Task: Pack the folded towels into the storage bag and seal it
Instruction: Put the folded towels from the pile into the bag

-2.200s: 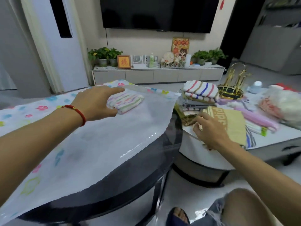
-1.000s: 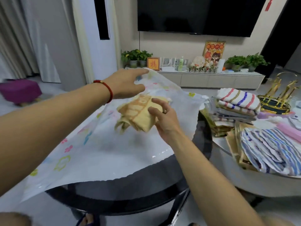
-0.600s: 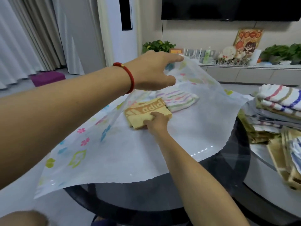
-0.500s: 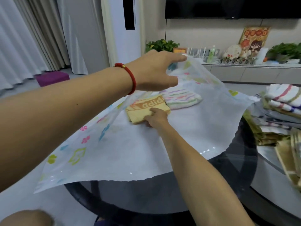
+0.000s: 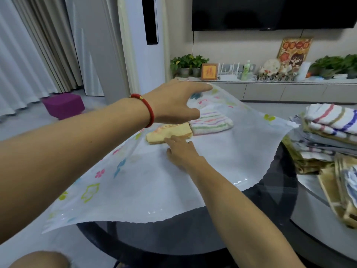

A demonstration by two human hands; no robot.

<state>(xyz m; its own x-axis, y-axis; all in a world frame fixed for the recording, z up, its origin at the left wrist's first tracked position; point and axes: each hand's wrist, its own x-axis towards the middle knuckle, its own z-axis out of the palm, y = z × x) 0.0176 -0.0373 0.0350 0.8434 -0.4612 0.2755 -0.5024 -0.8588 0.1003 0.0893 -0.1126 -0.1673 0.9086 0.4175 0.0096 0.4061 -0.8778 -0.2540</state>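
A large translucent storage bag (image 5: pixel 222 167) with coloured prints lies over the dark round table. My left hand (image 5: pixel 173 102) grips the bag's upper layer and holds it lifted. Under that layer lie a folded yellow towel (image 5: pixel 170 132) and, right of it, a folded pastel-striped towel (image 5: pixel 211 122). My right hand (image 5: pixel 181 149) rests flat inside the bag, its fingertips at the yellow towel's near edge, holding nothing. A pile of folded striped towels (image 5: pixel 330 122) waits at the right.
The dark glass table (image 5: pixel 270 206) shows beyond the bag's near edge. More towels (image 5: pixel 343 188) lie on a white table at the right. A purple stool (image 5: pixel 63 105) stands on the floor at the left. A TV cabinet with plants lines the far wall.
My right hand carried the yellow towel from the right table into the bag, set it beside the striped towel, and has now drawn back off it. My left hand keeps the bag's layer raised.
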